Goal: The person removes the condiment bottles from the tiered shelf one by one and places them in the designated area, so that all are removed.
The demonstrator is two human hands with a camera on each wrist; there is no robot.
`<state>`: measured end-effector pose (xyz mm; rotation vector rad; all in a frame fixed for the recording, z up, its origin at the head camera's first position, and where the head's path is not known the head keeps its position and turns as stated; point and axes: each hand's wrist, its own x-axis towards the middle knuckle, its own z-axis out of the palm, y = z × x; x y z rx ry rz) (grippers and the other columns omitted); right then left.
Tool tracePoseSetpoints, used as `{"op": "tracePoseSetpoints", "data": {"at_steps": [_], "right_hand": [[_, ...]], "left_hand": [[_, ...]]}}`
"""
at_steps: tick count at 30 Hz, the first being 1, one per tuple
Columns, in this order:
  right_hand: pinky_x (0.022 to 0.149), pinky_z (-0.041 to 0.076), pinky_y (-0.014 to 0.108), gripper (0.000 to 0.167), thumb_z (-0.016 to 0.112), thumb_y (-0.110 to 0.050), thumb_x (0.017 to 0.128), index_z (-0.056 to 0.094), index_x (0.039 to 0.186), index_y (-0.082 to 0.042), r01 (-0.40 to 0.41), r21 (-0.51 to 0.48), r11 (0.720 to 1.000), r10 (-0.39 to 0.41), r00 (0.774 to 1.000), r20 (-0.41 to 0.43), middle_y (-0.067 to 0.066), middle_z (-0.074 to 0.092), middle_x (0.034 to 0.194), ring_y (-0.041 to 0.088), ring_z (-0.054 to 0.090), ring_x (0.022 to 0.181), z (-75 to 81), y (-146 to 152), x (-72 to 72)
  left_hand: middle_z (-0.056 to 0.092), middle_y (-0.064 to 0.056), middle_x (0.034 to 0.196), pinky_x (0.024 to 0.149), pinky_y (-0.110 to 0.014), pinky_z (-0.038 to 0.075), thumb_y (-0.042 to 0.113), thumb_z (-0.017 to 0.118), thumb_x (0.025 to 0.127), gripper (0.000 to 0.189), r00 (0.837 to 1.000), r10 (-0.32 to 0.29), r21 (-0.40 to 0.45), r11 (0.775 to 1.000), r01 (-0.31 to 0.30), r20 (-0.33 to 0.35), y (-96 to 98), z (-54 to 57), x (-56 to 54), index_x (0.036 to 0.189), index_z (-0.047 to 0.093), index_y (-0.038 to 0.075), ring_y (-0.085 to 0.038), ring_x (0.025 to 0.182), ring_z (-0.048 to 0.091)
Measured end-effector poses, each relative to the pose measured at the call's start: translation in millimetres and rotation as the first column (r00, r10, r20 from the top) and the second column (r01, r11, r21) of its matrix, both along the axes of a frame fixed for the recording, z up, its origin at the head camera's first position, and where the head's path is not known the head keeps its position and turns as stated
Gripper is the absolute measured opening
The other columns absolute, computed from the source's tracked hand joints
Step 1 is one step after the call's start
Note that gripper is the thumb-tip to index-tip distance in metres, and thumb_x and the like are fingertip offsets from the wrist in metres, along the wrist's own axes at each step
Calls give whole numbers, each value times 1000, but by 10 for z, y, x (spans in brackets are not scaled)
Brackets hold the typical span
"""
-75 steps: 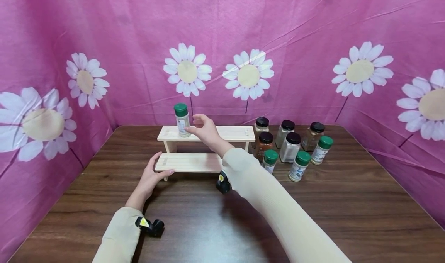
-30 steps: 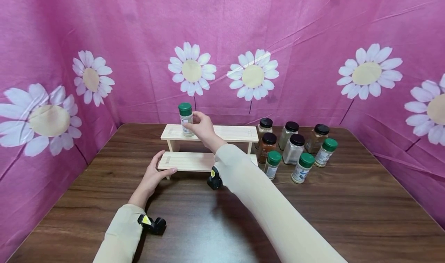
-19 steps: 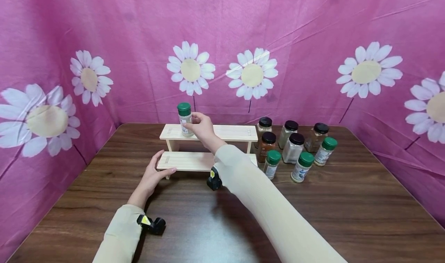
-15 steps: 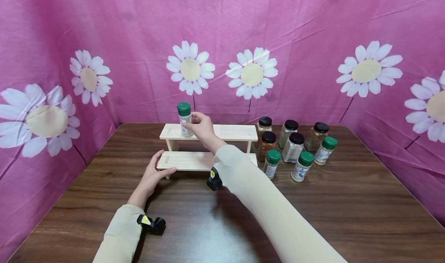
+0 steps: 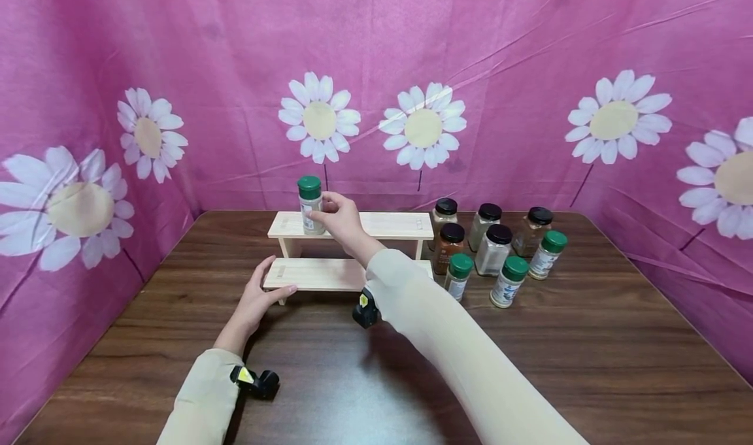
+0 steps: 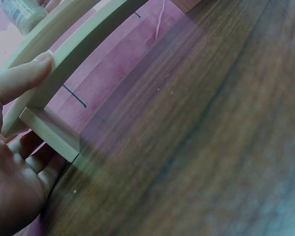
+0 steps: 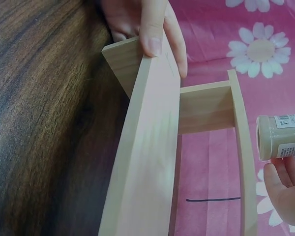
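A two-tier wooden rack [image 5: 391, 225] stands toward the back of the table. My left hand [image 5: 254, 303] grips the left end of its lower shelf [image 5: 326, 274]; in the left wrist view the thumb [image 6: 27, 78] lies on the shelf edge and the other fingers reach beneath. At the left of the upper shelf, my right hand [image 5: 347, 225] pinches a small clear spice jar [image 5: 307, 214] with a green lid, its thumb in front. The jar is upright, and in the right wrist view its base [image 7: 263, 138] is right at the upper shelf's surface.
To the right of the rack stand several spice jars: black-lidded ones, such as a reddish-brown jar [image 5: 450, 254] and a white one [image 5: 493, 254], and green-lidded ones like the front jar [image 5: 507, 287]. A pink daisy-print cloth [image 5: 500, 33] hangs behind the dark wooden table [image 5: 588, 366].
At first my right hand was spread beside the jar; its fingers have since closed round it. The jar stays near the upper shelf's left end. My left hand keeps its place on the rack.
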<state>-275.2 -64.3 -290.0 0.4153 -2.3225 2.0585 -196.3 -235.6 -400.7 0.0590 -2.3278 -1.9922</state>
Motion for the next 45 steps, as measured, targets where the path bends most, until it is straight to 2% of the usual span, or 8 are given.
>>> {"op": "tracePoseSetpoints", "data": {"at_steps": [12, 22, 30, 36, 45], "right_hand": [[67, 46, 28, 37, 68, -9, 73, 58, 109, -9, -30, 3, 1000, 30, 999, 18, 8, 58, 95, 17, 53, 88, 126, 172, 121], [72, 45, 30, 38, 67, -8, 74, 57, 110, -8, -25, -2, 1000, 25, 999, 32, 9, 58, 97, 19, 53, 90, 150, 403, 115], [80, 40, 32, 35, 67, -8, 74, 58, 108, -7, -10, 28, 1000, 10, 1000, 0, 9, 59, 98, 18, 53, 92, 202, 612, 123], [81, 40, 32, 35, 67, -7, 75, 57, 109, -7, -13, 53, 998, 14, 1000, -14, 9, 59, 100, 18, 53, 93, 240, 736, 140], [84, 37, 35, 36, 66, -10, 75, 57, 110, -9, -27, 63, 998, 28, 1000, -1, 9, 58, 103, 17, 52, 96, 297, 878, 184]], "left_hand": [[29, -16, 130, 93, -33, 21, 4, 67, 72, 83, 1000, -5, 8, 1000, 6, -7, -15, 5, -5, 137, 15, 8, -23, 110, 31], [31, -14, 127, 87, -24, 27, 4, 66, 73, 82, 1000, -14, 13, 1000, 14, -15, -22, -19, -12, 137, 15, 7, -19, 104, 35], [29, -14, 129, 90, -29, 23, 5, 66, 74, 82, 1000, -15, 10, 1000, 15, -5, -17, -12, -10, 137, 13, 8, -20, 107, 33], [28, -14, 131, 91, -30, 22, 5, 65, 75, 82, 1000, -16, 8, 1000, 16, 2, -22, -13, 0, 138, 12, 9, -21, 108, 32], [28, -14, 130, 91, -31, 22, 5, 65, 75, 82, 1000, -17, 3, 1000, 17, -2, -18, 3, 1, 137, 13, 8, -22, 109, 32]]}}
